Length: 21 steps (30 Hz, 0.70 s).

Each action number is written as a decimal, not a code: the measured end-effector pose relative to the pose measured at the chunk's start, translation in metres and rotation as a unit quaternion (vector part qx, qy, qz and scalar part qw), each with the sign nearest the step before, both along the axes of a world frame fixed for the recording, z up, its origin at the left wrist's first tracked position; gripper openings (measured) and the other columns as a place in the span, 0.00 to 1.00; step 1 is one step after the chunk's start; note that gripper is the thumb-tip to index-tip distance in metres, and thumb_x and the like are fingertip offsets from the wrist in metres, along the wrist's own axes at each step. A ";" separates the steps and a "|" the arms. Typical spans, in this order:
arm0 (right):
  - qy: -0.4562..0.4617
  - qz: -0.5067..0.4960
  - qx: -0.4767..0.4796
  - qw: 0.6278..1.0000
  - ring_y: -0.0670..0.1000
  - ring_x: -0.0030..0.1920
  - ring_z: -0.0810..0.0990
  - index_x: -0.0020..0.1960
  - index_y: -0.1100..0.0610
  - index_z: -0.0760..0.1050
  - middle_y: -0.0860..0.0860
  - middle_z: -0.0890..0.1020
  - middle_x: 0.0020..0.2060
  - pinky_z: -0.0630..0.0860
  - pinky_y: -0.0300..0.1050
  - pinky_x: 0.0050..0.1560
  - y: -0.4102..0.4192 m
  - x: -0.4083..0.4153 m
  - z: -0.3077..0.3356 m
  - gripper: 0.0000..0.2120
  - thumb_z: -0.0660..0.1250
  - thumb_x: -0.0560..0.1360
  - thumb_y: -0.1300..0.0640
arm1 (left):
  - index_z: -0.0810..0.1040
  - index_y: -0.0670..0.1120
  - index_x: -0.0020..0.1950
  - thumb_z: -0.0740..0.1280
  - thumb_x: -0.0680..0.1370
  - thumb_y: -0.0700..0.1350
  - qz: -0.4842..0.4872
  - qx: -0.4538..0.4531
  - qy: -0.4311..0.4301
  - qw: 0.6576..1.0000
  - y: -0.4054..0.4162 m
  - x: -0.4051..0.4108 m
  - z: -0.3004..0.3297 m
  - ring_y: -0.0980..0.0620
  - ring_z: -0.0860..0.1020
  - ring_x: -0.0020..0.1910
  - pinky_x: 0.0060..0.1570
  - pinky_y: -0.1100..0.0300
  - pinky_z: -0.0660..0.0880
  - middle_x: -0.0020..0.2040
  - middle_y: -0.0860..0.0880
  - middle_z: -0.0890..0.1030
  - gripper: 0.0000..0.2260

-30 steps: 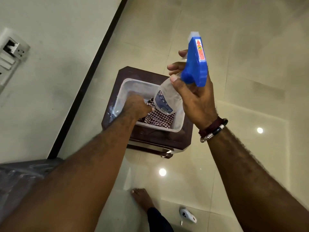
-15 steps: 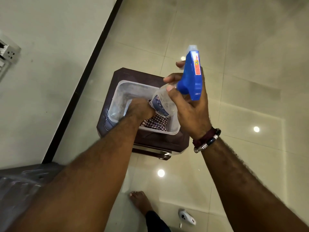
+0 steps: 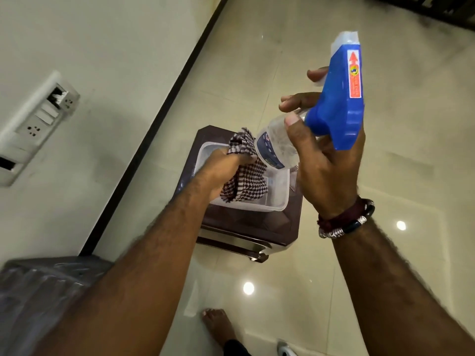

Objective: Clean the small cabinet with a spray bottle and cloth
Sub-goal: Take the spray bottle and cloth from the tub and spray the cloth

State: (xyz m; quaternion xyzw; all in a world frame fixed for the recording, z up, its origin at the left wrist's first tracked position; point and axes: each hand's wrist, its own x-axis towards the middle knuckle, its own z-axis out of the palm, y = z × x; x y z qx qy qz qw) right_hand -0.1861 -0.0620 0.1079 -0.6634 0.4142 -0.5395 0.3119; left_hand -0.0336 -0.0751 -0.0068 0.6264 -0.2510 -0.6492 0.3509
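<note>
Blue trigger head on the spray bottle (image 3: 336, 98), clear body below it with a blue label, bottle tilted, nozzle pointing up and away. Right hand (image 3: 326, 170) wrapped around the bottle neck, thumb along the clear body, two fingers curled in front of the trigger; whether they press it, cannot tell. Bracelets (image 3: 344, 222) on the right wrist, dark red and black with silver. Left hand (image 3: 221, 170) closed in a fist on the checked cloth (image 3: 244, 181), brown and white, bunched up, one end sticking above the fist, the rest hanging below it over the clear plastic tub (image 3: 277, 201). Tub sits on top of the small cabinet (image 3: 246, 227), dark brown, standing on the glossy beige floor (image 3: 282, 60) near the wall. Black skirting strip (image 3: 154, 124) runs along the wall base. Switch panel (image 3: 33, 124) on the wall at left. Bare foot (image 3: 216, 325) on the floor at bottom. Grey plastic-wrapped thing (image 3: 38, 291) at lower left, unclear what.
</note>
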 end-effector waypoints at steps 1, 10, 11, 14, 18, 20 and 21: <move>0.002 0.002 -0.007 1.000 0.51 0.53 0.84 0.70 0.71 0.64 0.61 0.82 0.57 0.78 0.42 0.56 0.002 0.003 0.005 0.25 0.66 0.79 0.58 | 0.81 0.42 0.59 0.74 0.76 0.43 0.019 -0.017 0.012 1.000 0.003 0.003 0.010 0.46 0.86 0.50 0.51 0.51 0.82 0.51 0.45 0.88 0.13; -0.003 0.064 -0.009 0.998 0.52 0.48 0.83 0.71 0.67 0.66 0.54 0.81 0.50 0.79 0.42 0.51 0.039 0.050 0.035 0.24 0.66 0.79 0.60 | 0.76 0.45 0.63 0.66 0.82 0.42 0.213 -0.099 0.071 0.969 0.084 0.074 0.071 0.46 0.85 0.54 0.50 0.49 0.83 0.57 0.45 0.85 0.10; -0.017 0.080 0.004 0.997 0.55 0.48 0.83 0.72 0.67 0.66 0.56 0.82 0.51 0.80 0.44 0.50 0.046 0.061 0.038 0.25 0.66 0.79 0.59 | 0.76 0.45 0.64 0.66 0.82 0.41 0.237 -0.105 0.071 0.963 0.099 0.086 0.073 0.46 0.85 0.54 0.51 0.49 0.83 0.57 0.45 0.85 0.11; -0.030 0.112 0.033 0.993 0.61 0.46 0.83 0.70 0.63 0.68 0.61 0.81 0.45 0.82 0.57 0.47 0.068 0.093 0.041 0.21 0.66 0.79 0.61 | 0.78 0.44 0.62 0.65 0.83 0.40 0.291 -0.119 0.088 0.945 0.140 0.116 0.075 0.45 0.86 0.54 0.52 0.48 0.83 0.54 0.45 0.87 0.08; -0.023 0.160 0.059 0.985 0.65 0.45 0.81 0.67 0.56 0.69 0.57 0.82 0.45 0.80 0.64 0.49 0.103 0.142 0.031 0.18 0.66 0.79 0.54 | 0.78 0.43 0.61 0.65 0.83 0.40 0.342 -0.118 0.087 0.928 0.192 0.154 0.067 0.44 0.85 0.55 0.53 0.47 0.82 0.52 0.46 0.88 0.08; -0.001 0.186 0.061 0.981 0.65 0.45 0.81 0.65 0.47 0.69 0.44 0.81 0.47 0.79 0.66 0.47 0.124 0.170 0.021 0.15 0.65 0.79 0.50 | 0.78 0.44 0.61 0.65 0.83 0.40 0.382 -0.120 0.083 0.913 0.222 0.177 0.057 0.44 0.85 0.56 0.53 0.47 0.82 0.53 0.46 0.88 0.08; 0.011 0.200 0.062 0.978 0.64 0.44 0.81 0.65 0.43 0.69 0.41 0.80 0.47 0.79 0.66 0.47 0.135 0.183 0.014 0.15 0.65 0.79 0.49 | 0.78 0.44 0.62 0.64 0.83 0.40 0.401 -0.119 0.086 0.904 0.237 0.187 0.052 0.45 0.85 0.56 0.53 0.48 0.82 0.54 0.46 0.87 0.09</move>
